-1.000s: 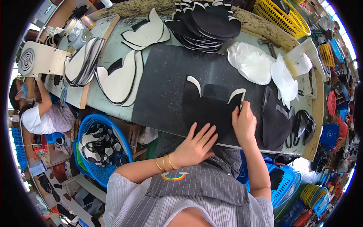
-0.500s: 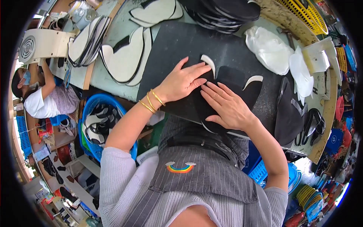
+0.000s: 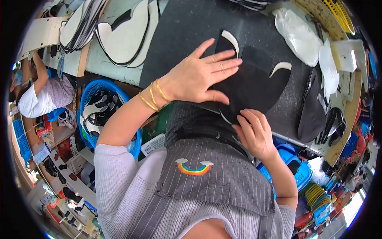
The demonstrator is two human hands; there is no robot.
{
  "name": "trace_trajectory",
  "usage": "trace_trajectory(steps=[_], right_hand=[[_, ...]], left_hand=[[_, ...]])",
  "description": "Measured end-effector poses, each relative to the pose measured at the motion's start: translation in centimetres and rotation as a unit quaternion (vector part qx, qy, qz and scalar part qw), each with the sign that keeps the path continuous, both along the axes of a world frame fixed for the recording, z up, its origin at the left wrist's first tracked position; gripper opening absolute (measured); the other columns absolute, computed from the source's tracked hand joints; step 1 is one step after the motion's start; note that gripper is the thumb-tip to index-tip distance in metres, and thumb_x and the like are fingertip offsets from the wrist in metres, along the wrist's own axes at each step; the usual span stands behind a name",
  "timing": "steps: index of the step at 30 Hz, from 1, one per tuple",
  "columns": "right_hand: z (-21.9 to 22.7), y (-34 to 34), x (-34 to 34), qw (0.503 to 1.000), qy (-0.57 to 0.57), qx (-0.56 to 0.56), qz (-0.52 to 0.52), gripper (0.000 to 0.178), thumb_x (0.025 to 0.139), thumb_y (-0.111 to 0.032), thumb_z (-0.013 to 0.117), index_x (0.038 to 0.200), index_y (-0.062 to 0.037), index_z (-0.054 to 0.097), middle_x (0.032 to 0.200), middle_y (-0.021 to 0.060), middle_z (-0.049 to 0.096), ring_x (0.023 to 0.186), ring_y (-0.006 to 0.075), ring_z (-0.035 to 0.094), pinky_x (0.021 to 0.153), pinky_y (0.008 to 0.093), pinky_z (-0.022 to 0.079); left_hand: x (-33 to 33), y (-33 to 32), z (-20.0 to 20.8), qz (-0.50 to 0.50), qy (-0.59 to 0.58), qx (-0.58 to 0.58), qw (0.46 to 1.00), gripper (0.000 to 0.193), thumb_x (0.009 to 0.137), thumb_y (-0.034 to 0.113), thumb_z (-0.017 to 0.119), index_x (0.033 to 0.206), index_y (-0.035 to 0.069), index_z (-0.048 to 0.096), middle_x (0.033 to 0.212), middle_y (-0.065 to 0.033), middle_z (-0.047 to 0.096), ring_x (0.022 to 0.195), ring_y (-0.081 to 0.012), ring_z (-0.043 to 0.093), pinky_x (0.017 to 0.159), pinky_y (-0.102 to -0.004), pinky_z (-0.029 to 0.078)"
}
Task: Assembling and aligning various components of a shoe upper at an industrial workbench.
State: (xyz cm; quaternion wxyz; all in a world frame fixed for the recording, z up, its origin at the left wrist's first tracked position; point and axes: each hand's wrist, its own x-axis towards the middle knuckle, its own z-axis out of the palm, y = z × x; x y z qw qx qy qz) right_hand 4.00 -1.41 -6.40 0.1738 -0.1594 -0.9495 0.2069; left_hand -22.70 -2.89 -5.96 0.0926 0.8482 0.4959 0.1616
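Note:
A curved black cut piece [image 3: 254, 87] with pale strips along parts of its edges lies on the dark work board [image 3: 179, 40]. My left hand [image 3: 203, 77] rests flat across its left side, fingers spread, close to one white strip [image 3: 231, 40]. A second white strip [image 3: 281, 67] curves at the piece's upper right. At the near edge, my right hand [image 3: 256, 133] has its fingers bent over the black piece and appears to grip it; the underside is hidden. A thin white edge [image 3: 225, 117] shows just left of those fingertips.
Large white cut pieces with black edging [image 3: 123, 42] lie left of the board. To the right are a clear plastic bag [image 3: 298, 38] and more black pieces [image 3: 312, 111]. A blue basket [image 3: 137, 147] of offcuts stands lower left. Another person [image 3: 43, 93] works at far left.
My right hand has slid from lying flat on the black piece to its near edge, its fingers now bent. My left hand has spread out over the piece's left side. The view has shifted.

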Motion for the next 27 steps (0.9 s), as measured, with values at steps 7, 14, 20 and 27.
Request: trace_trajectory(steps=[7,14,20,27], right_hand=[[0.1,-0.7,-0.7,0.997,0.039,-0.013,-0.067,0.020,0.072,0.004,0.064,0.090,0.0048,0.056,0.096,0.0164,0.060,0.089,0.0301,0.059,0.076,0.0380,0.050],[0.8,-1.1,-0.4,0.944,0.062,-0.226,-0.232,0.013,0.078,0.007,0.058,0.089,0.0021,0.053,0.094,0.0161,0.061,0.082,0.0308,0.061,0.074,0.0349,0.050],[2.1,5.2,-4.1,1.000,0.016,-0.026,0.005,0.039,0.080,-0.013,0.065,0.113,0.0048,0.055,0.123,0.0190,0.054,0.114,0.0320,0.052,0.096,0.0402,0.042],[0.5,3.8,-6.9,0.977,-0.142,0.068,0.143,0.092,0.078,-0.067,0.042,0.132,0.0070,0.039,0.140,0.0190,0.039,0.135,0.0281,0.029,0.113,0.0433,0.018]], left_hand=[[1.3,-0.5,-0.6,-0.060,-0.094,0.000,0.994,0.081,0.063,0.055,0.071,0.122,0.001,0.055,0.125,-0.0128,0.055,0.119,-0.0299,0.050,0.104,-0.0436,0.035],[0.0,-0.2,-1.7,-0.048,-0.118,0.011,0.992,0.038,0.071,0.026,0.076,0.099,0.002,0.065,0.113,-0.0103,0.063,0.114,-0.0266,0.055,0.102,-0.0427,0.038],[-1.6,2.2,-0.4,0.056,-0.325,-0.100,0.939,0.043,0.094,0.037,0.049,0.121,0.004,0.058,0.125,-0.0130,0.057,0.124,-0.0293,0.047,0.109,-0.0430,0.026],[-1.1,2.7,-2.3,0.079,0.029,-0.036,0.996,0.063,0.097,0.049,0.022,0.144,0.008,0.029,0.149,-0.0080,0.030,0.138,-0.0218,0.026,0.110,-0.0538,0.012]])
